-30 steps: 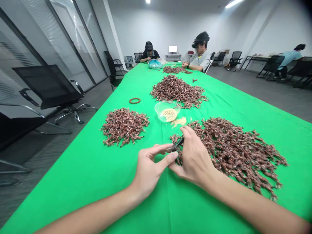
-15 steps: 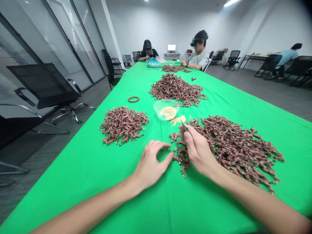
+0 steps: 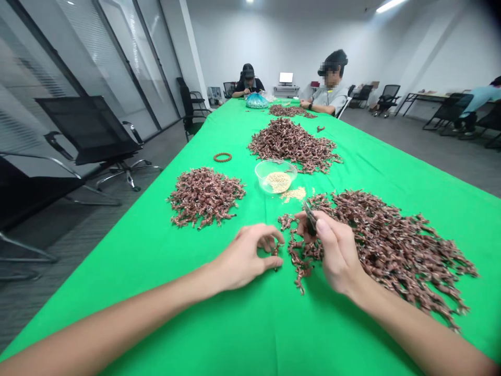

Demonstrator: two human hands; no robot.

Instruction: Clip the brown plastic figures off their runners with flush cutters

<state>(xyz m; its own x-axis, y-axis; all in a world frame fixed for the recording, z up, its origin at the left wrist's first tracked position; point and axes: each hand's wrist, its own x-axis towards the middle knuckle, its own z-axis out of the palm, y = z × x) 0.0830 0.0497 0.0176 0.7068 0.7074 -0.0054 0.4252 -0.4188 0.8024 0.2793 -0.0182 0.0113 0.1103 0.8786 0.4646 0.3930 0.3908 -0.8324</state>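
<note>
My left hand (image 3: 246, 256) rests on the green tablecloth (image 3: 219, 313), its thumb and fingers pinched on a small brown piece (image 3: 276, 251) at the near edge of a big heap of brown pieces (image 3: 383, 245). My right hand (image 3: 332, 250) is just right of it, over the same heap, closed around a small dark tool (image 3: 310, 219) that sticks up between thumb and fingers. A clear bowl of pale grains (image 3: 275, 176) stands behind the hands, with a few spilled grains (image 3: 294, 194) beside it.
A smaller brown heap (image 3: 205, 196) lies left, another heap (image 3: 293, 143) farther back, and a brown ring (image 3: 222, 156) on the cloth. Two people sit at the table's far end, one with a blue bag (image 3: 257, 101). Black office chairs (image 3: 90, 130) stand left of the table.
My left hand let go of the tool, dropped to the cloth and pinched a brown piece at the heap's edge. My right hand drew the tool upright and shifted right.
</note>
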